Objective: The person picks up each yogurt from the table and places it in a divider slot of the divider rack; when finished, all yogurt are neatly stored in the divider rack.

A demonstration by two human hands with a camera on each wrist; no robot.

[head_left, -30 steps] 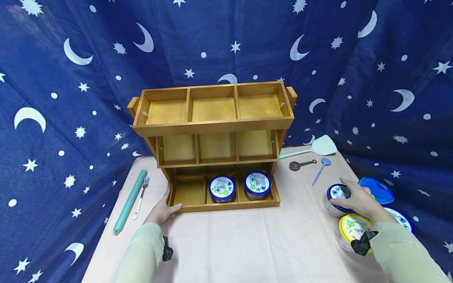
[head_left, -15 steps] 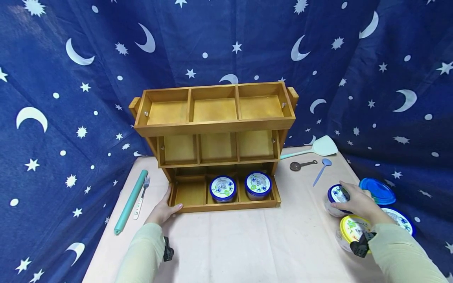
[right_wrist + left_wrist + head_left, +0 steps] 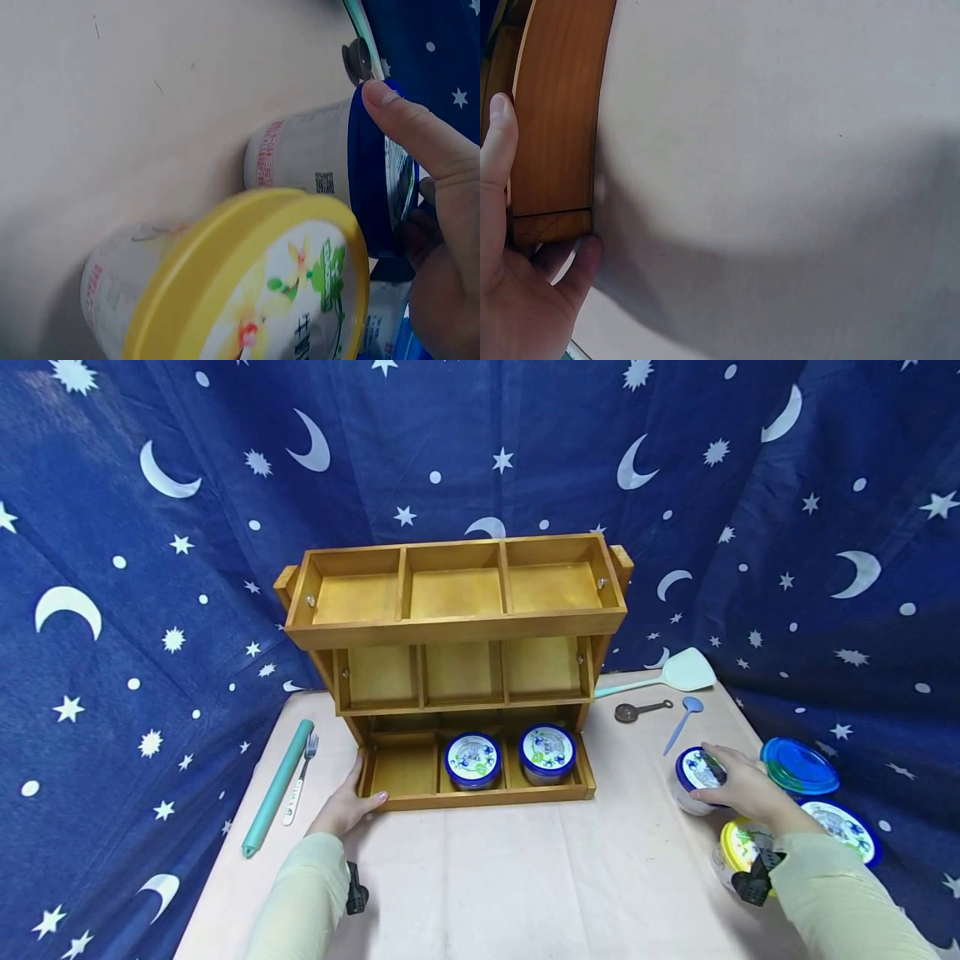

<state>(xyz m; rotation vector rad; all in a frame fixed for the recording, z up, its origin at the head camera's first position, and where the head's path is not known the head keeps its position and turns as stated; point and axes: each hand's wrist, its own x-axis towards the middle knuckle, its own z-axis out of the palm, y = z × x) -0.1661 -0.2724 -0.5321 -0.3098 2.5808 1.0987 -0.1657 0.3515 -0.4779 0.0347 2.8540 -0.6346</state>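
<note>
A wooden three-tier box [image 3: 456, 628] stands spread out, each tier split into compartments. My left hand [image 3: 347, 803] grips the front left corner of its bottom tier, thumb over the front rail [image 3: 559, 112] and fingers at the end. Two blue-lidded tubs sit in that tier, one tub [image 3: 472, 760] in the middle compartment and another tub [image 3: 547, 750] in the right one. On the right, my right hand [image 3: 750, 789] holds a third blue-lidded tub [image 3: 692, 802] by its lid rim. Whether this tub touches the table cannot be told. A yellow-lidded tub [image 3: 285, 292] stands just nearer.
More blue-lidded tubs, one lid [image 3: 843, 828] and another lid [image 3: 801, 767], lie at the right edge. Behind are a pale spatula [image 3: 686, 670], a dark measuring spoon [image 3: 628, 712] and a blue spoon [image 3: 682, 722]. Left: a green roll [image 3: 277, 789] and a fork [image 3: 300, 781].
My right hand has shifted left with the blue-lidded tub, away from the other tubs at the right edge. The left hand keeps its grip on the box corner.
</note>
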